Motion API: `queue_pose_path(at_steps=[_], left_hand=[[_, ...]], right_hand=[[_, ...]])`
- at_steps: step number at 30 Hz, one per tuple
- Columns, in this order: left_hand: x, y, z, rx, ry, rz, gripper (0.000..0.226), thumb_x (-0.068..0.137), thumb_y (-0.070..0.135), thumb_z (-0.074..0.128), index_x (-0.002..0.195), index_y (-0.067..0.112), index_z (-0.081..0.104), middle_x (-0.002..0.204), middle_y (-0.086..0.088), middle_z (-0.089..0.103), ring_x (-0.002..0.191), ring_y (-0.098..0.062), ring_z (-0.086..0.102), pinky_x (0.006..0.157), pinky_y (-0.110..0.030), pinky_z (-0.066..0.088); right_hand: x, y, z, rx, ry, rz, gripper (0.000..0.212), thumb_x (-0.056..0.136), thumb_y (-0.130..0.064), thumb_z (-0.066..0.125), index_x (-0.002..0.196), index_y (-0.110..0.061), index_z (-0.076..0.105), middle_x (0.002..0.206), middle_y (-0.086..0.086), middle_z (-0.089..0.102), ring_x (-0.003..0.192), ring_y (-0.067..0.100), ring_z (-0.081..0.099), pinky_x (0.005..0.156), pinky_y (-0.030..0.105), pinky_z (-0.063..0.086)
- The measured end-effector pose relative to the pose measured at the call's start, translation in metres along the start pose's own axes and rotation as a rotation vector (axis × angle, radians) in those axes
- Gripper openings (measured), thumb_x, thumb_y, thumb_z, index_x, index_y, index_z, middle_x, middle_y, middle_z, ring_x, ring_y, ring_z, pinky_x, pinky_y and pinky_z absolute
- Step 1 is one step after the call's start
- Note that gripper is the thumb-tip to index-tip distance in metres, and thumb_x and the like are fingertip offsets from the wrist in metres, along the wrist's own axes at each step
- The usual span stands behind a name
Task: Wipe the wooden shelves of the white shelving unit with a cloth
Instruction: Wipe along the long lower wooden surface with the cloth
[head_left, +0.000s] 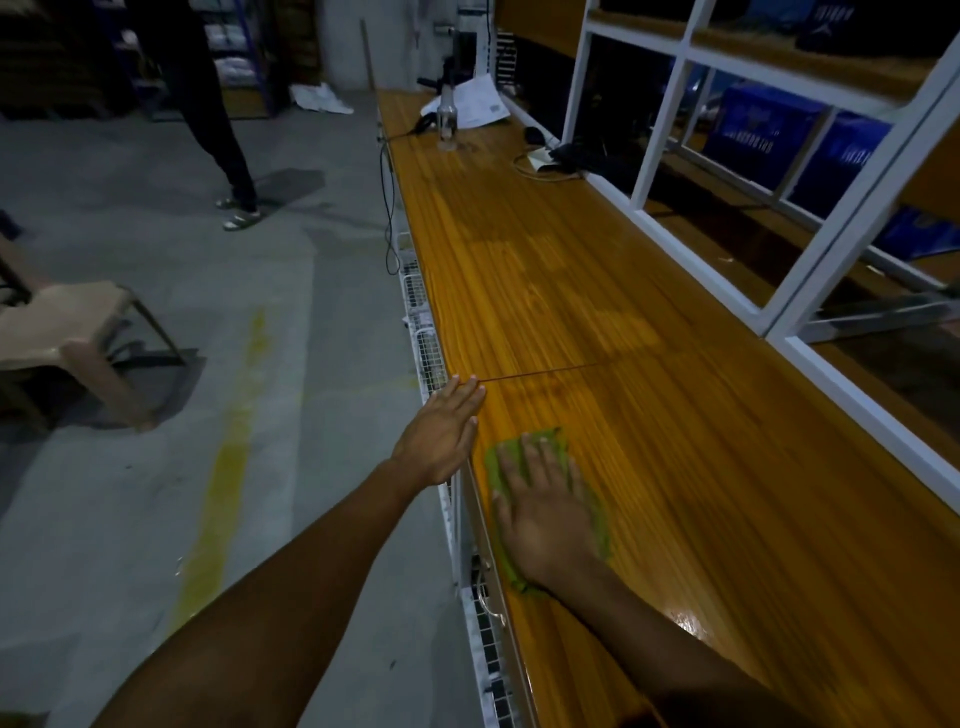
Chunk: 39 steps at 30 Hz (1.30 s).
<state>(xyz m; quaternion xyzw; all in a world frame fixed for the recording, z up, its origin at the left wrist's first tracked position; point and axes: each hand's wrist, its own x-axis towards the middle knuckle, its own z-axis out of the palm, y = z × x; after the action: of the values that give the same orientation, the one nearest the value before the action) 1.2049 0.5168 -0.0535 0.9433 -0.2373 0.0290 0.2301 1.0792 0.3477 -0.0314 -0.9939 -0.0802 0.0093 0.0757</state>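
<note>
- On the near end of the wooden shelf (597, 322), close to its front edge, lies the green cloth (497, 470), spread flat.
- The right grip (545, 519) presses down on the cloth, released, with the palm flat and the fingers straight.
- Just left of the cloth, the left grip (441, 431) rests flat on the shelf's front edge, released, holding nothing.
- Right of the cloth rises the white frame (852, 234), with blue boxes (758, 135) behind it.
- Far beyond the cloth stand a clear bottle (447, 119) and papers (478, 101).
- Well left of the cloth, on the floor, sits a tan chair (67, 332).
</note>
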Motion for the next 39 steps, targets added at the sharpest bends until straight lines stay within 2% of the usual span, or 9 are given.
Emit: queue_pose_path(at_steps=[6,10,14,19,24,27,32,35,39], left_hand=[[0.009,-0.009,-0.004,-0.407,0.132,-0.091,0.051,0.097,0.027,0.03,0.143,0.015,0.046,0.152,0.001,0.035,0.145,-0.015,0.027,0.116,-0.023,0.022],[0.015,-0.015,-0.009,-0.515,0.134,-0.134,0.061,0.093,0.038,0.027,0.148,0.015,0.037,0.152,-0.006,0.04,0.139,-0.017,0.039,0.117,-0.033,0.03],[0.012,-0.012,-0.013,-0.393,0.104,-0.081,0.057,0.094,0.028,0.027,0.148,0.013,0.035,0.151,-0.01,0.04,0.139,-0.024,0.039,0.114,-0.037,0.033],[0.01,-0.006,-0.011,-0.061,0.041,0.058,0.055,0.097,0.031,0.024,0.146,0.011,0.041,0.157,-0.011,0.028,0.147,-0.026,0.022,0.12,-0.043,0.018],[0.017,0.017,-0.001,0.145,-0.037,-0.057,0.058,0.1,0.034,0.023,0.153,0.008,0.022,0.162,-0.013,0.011,0.15,-0.028,0.006,0.121,-0.046,0.009],[0.018,0.026,-0.001,0.206,-0.106,-0.084,0.061,0.102,0.034,0.025,0.153,0.002,0.014,0.161,-0.019,0.004,0.15,-0.033,0.0,0.121,-0.047,0.004],[0.022,0.032,0.002,0.216,-0.207,0.126,0.069,0.096,0.045,0.012,0.155,0.008,0.012,0.163,-0.015,0.002,0.15,-0.028,-0.001,0.122,-0.045,0.002],[0.027,0.028,0.005,0.209,-0.229,0.153,0.069,0.097,0.05,0.011,0.156,0.014,0.009,0.163,-0.011,-0.002,0.15,-0.025,-0.004,0.121,-0.045,0.002],[0.04,0.031,0.009,0.244,-0.216,0.164,0.065,0.098,0.055,0.012,0.156,0.025,0.01,0.163,-0.009,0.0,0.15,-0.026,-0.002,0.12,-0.048,0.002]], right_hand=[[0.077,-0.026,0.004,-0.011,-0.007,-0.068,0.061,0.104,-0.041,0.024,0.161,-0.021,0.012,0.169,0.008,0.004,0.155,0.027,-0.002,0.124,0.05,-0.002],[0.119,-0.021,0.001,0.039,-0.008,0.007,0.057,0.107,-0.041,0.019,0.161,-0.024,0.01,0.169,0.005,0.003,0.155,0.023,-0.002,0.124,0.048,0.0],[0.125,0.02,-0.006,0.039,0.032,0.153,0.058,0.106,-0.045,0.017,0.16,-0.023,0.017,0.168,0.008,0.011,0.155,0.025,0.005,0.124,0.048,0.006],[0.121,0.061,-0.012,0.019,0.009,0.395,0.058,0.106,-0.046,0.021,0.16,-0.024,0.02,0.168,0.008,0.012,0.154,0.025,0.007,0.123,0.046,0.003],[0.084,-0.002,-0.001,0.018,-0.003,0.245,0.069,0.097,-0.051,0.0,0.16,-0.027,0.015,0.168,0.008,0.008,0.155,0.025,0.003,0.123,0.049,0.0],[0.025,-0.004,-0.002,0.046,-0.008,0.182,0.066,0.099,-0.054,0.001,0.161,-0.031,0.006,0.168,0.004,0.001,0.155,0.024,-0.004,0.124,0.048,-0.002],[-0.016,0.055,-0.012,0.045,0.032,0.324,0.071,0.096,-0.062,-0.001,0.16,-0.033,0.006,0.168,0.004,0.001,0.155,0.025,0.0,0.123,0.049,0.002],[0.006,0.08,-0.013,0.046,0.063,0.458,0.073,0.096,-0.059,0.005,0.161,-0.027,0.014,0.168,0.01,0.013,0.154,0.029,0.01,0.123,0.051,0.009],[0.051,0.072,-0.01,0.03,0.027,0.497,0.06,0.106,-0.049,0.016,0.161,-0.025,0.011,0.168,0.01,0.009,0.154,0.028,0.005,0.122,0.047,0.002]])
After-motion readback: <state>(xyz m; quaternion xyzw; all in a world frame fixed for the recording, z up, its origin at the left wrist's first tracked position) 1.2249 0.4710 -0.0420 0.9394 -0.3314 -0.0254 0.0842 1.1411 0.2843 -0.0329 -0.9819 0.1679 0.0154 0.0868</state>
